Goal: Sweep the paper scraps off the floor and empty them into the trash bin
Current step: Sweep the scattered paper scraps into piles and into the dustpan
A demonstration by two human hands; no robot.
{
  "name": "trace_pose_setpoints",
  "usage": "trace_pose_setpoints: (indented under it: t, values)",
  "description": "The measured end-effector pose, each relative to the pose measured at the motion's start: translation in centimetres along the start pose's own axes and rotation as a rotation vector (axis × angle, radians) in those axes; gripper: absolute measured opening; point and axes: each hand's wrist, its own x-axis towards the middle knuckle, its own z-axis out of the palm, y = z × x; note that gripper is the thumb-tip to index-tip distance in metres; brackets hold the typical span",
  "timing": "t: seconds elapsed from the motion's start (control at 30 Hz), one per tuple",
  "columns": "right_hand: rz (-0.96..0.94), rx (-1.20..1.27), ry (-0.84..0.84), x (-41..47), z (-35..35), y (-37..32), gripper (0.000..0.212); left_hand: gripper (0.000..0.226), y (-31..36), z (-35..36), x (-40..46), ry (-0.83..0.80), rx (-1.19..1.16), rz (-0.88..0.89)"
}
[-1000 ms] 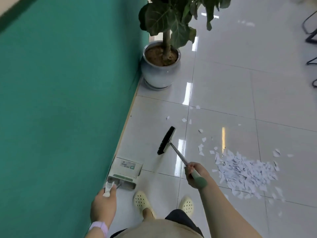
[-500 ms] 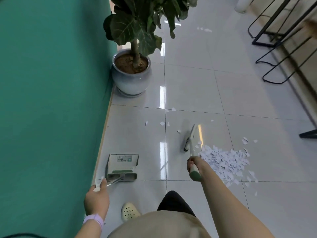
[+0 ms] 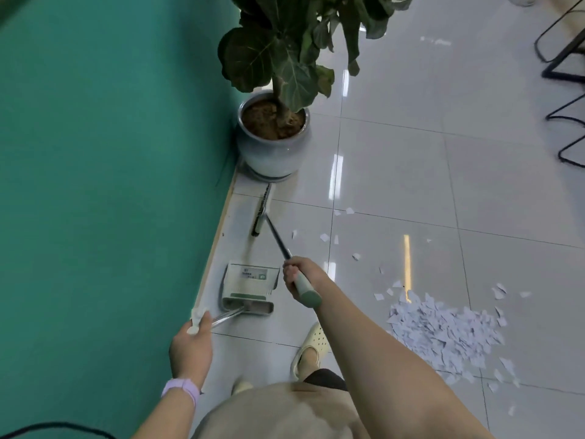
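A pile of white paper scraps (image 3: pixel 443 331) lies on the tiled floor at my right, with a few loose scraps (image 3: pixel 324 237) farther ahead. My right hand (image 3: pixel 300 274) grips the green handle of a broom; its dark head (image 3: pixel 261 213) sits on the floor near the wall, just in front of the plant pot. My left hand (image 3: pixel 191 342) holds the white handle of a grey-green dustpan (image 3: pixel 248 288), which stands on the floor by the baseboard. No trash bin is in view.
A green wall (image 3: pixel 110 185) runs along the left. A large potted plant (image 3: pixel 273 134) stands against it ahead. Black metal chair legs (image 3: pixel 566 68) are at the far right. My foot in a pale clog (image 3: pixel 308 346) is beside the dustpan.
The broom head has swung left, from beside the scrap pile to the floor near the wall in front of the pot. My view has shifted a little.
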Motion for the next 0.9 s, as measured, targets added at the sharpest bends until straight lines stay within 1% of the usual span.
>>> trace_pose_setpoints:
  t: [0.1, 0.23, 0.37, 0.43, 0.5, 0.57, 0.63, 0.73, 0.8, 0.9]
  values:
    - [0.061, 0.053, -0.059, 2.0, 1.7, -2.0, 0.029, 0.045, 1.7, 1.1, 0.4, 0.020, 0.017, -0.004]
    - [0.089, 0.094, -0.094, 3.7, 2.0, -4.5, 0.026, 0.044, 3.9, 2.7, -0.2, 0.043, 0.005, 0.015]
    - [0.059, 0.118, -0.022, 4.6, -0.1, -8.0, 0.023, 0.045, 6.1, 3.6, 0.4, 0.071, 0.032, 0.016]
    - [0.030, 0.198, 0.038, 4.1, -2.6, -10.0, 0.021, 0.046, 6.9, 3.7, 1.4, 0.071, 0.058, 0.025]
    - [0.014, 0.285, 0.083, 2.8, -6.0, -11.6, 0.017, 0.046, 8.0, 4.1, 2.7, 0.049, 0.077, 0.044]
    - [-0.008, 0.383, 0.102, 1.0, -9.6, -12.5, 0.023, 0.046, 9.3, 5.1, 4.3, 0.010, 0.081, 0.070]
    - [-0.040, 0.431, 0.127, -1.0, -12.4, -12.5, 0.029, 0.048, 10.8, 6.2, 6.1, -0.006, 0.055, 0.054]
    - [-0.091, 0.461, 0.223, -3.7, -14.2, -10.8, 0.008, 0.049, 13.7, 7.8, 9.5, -0.047, 0.039, 0.040]
    - [-0.132, 0.498, 0.249, -4.4, -15.1, -9.2, 0.012, 0.046, 15.7, 8.8, 11.3, -0.119, 0.057, 0.084]
    - [-0.207, 0.567, 0.311, -4.7, -15.3, -8.1, 0.016, 0.038, 18.2, 10.2, 13.0, -0.222, 0.072, 0.195]
